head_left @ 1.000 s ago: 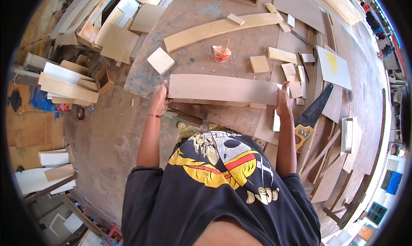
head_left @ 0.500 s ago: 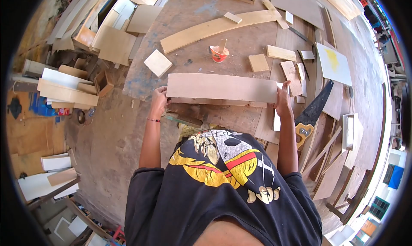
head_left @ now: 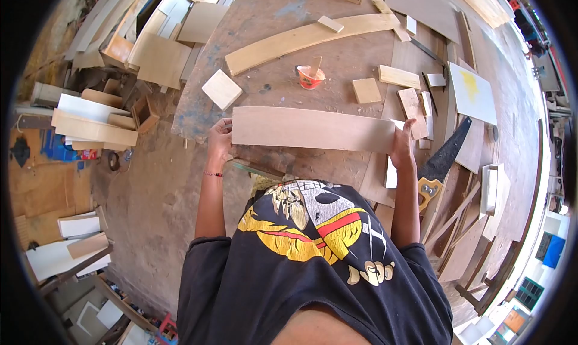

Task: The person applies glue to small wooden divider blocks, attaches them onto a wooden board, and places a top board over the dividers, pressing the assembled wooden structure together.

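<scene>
A long, pale wooden board [head_left: 310, 128] spans the space in front of my chest, held at both ends. My left hand [head_left: 220, 139] is closed around its left end, a beaded bracelet on the wrist. At the right end my right hand [head_left: 403, 145] grips the board, thumb pointing up along the edge. Fingers behind the board are hidden. Beyond it on the table stand a red cup with a stick [head_left: 310, 77] and a square wood block [head_left: 222, 89]. A handsaw [head_left: 444, 158] with a yellowish handle lies to the right of my right hand.
The worn worktable [head_left: 271, 95] carries a long plank [head_left: 307, 41], small wood blocks [head_left: 366, 90] and a yellow-stained white panel [head_left: 472, 92]. Stacked board offcuts [head_left: 159, 59] stand at the left. More wood strips lie at the right, beyond the saw.
The board has tilted so its face shows more fully and the lower strip beneath it is out of sight. Its right end has shifted slightly right and down with my right hand.
</scene>
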The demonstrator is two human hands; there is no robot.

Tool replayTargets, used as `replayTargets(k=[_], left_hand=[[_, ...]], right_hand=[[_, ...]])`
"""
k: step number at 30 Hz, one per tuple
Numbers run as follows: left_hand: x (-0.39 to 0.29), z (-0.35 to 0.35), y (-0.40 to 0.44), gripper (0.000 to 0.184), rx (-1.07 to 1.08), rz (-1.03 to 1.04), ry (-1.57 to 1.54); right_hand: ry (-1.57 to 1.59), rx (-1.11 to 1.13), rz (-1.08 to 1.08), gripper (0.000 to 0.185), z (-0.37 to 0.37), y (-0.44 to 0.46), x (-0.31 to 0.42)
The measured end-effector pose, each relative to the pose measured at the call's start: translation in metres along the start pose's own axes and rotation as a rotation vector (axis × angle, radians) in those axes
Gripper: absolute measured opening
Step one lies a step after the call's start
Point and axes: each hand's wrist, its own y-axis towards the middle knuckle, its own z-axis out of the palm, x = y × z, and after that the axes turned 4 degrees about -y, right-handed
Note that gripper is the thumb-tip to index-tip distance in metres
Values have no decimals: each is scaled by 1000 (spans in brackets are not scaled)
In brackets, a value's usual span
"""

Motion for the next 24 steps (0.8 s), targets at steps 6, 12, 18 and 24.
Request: replayTargets(k=[6, 12, 18, 24], left_hand=[[1, 2, 1, 28, 5, 63, -64], [-5, 4, 8, 26, 48, 95, -148], [-10, 6, 12, 26, -8, 90, -110], [-5, 2, 19, 25, -7, 115, -166]], right_hand=[[184, -94, -7, 101, 2, -4, 5], [201, -91, -90, 107, 3, -13, 16], [263, -93, -109, 118, 3, -10, 25], [213, -38, -212, 113, 8, -7, 27]])
